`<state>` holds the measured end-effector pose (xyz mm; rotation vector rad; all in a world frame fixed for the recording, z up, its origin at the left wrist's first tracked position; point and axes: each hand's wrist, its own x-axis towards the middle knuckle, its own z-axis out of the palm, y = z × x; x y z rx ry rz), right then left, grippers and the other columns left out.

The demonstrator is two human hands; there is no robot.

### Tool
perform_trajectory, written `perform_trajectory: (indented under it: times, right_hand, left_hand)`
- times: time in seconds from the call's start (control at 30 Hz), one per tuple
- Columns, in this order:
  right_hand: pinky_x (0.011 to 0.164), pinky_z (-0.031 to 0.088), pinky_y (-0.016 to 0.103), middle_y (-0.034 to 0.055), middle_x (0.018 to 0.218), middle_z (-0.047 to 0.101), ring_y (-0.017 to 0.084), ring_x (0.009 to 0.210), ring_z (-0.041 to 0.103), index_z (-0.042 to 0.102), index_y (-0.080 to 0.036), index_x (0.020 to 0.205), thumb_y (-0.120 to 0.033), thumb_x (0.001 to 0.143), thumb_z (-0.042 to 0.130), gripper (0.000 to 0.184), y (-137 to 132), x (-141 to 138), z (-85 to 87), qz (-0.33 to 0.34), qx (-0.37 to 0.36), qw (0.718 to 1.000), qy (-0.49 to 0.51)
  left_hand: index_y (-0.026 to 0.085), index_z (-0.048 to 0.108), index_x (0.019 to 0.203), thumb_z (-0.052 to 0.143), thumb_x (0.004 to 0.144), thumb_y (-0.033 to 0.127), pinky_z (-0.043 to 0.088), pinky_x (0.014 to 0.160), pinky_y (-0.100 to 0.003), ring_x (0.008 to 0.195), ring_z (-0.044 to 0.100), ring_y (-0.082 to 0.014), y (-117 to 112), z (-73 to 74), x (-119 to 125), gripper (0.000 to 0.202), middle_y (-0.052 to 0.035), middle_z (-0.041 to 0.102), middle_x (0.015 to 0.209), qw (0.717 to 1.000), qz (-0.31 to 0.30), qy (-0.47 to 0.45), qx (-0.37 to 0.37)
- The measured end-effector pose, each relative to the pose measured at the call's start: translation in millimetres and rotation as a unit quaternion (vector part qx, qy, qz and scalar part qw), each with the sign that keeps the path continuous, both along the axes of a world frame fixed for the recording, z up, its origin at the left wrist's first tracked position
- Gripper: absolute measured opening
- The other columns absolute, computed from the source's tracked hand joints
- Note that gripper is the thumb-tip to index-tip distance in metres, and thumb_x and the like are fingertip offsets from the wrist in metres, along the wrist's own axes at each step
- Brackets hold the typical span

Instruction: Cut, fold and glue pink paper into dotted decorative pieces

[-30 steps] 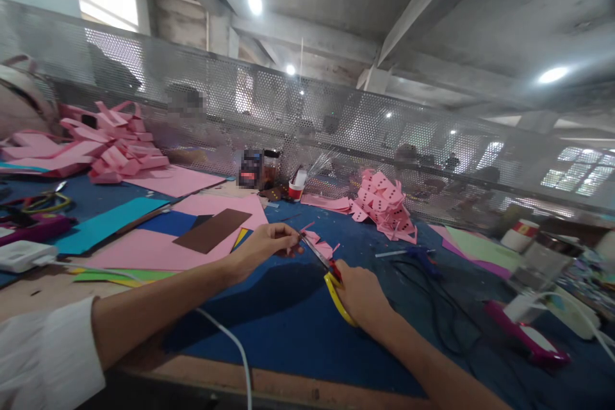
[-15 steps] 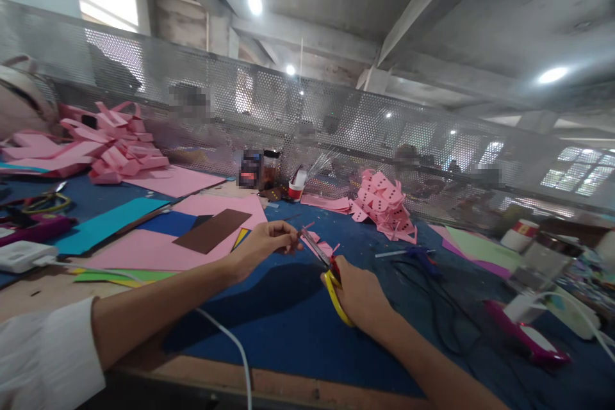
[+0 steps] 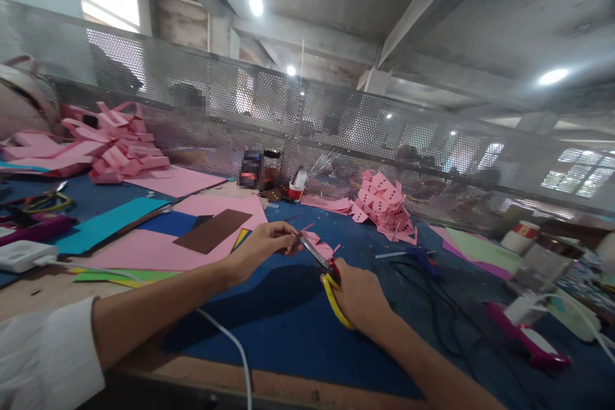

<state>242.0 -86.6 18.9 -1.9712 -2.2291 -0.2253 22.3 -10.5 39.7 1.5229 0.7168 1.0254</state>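
Observation:
My right hand (image 3: 361,291) grips a pair of scissors (image 3: 314,251) with yellow handles, its blades slanting up and left. The blade tips reach the fingertips of my left hand (image 3: 269,242), whose thumb and fingers are pinched together. Whatever sits in that pinch is too small and hidden to make out. Just behind the blades, pink paper pieces (image 3: 325,247) lie on the blue table mat (image 3: 298,327), and a thin pink strip shows by the tips.
A heap of dotted pink paper pieces (image 3: 382,202) stands behind my right hand. A blue glue gun (image 3: 423,261) lies to the right, cable trailing. Coloured sheets, including a brown one (image 3: 214,230), lie left. A white cable (image 3: 230,336) crosses the front edge.
The scissors' blades have come closer together, and their tips are now at my left fingertips. Both hands stay almost in place.

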Motion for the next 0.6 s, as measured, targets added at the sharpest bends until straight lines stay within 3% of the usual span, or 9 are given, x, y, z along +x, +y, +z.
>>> perform_trajectory:
  times: [0.6]
  right_hand:
    - [0.068,0.041,0.031,0.0072,0.082,0.073,0.028,0.079,0.071,0.055,-0.023,0.1,-0.04,0.093,0.048,0.02,1.4,1.1,-2.9,-0.006,0.005,1.0,-0.023]
  left_hand:
    - [0.013,0.064,0.09,0.068,0.08,0.03,0.046,0.069,-0.027,0.068,0.059,-0.0127,5.2,-5.9,-1.2,0.02,-0.0069,0.074,0.083,1.0,-0.023,-0.01,-0.008]
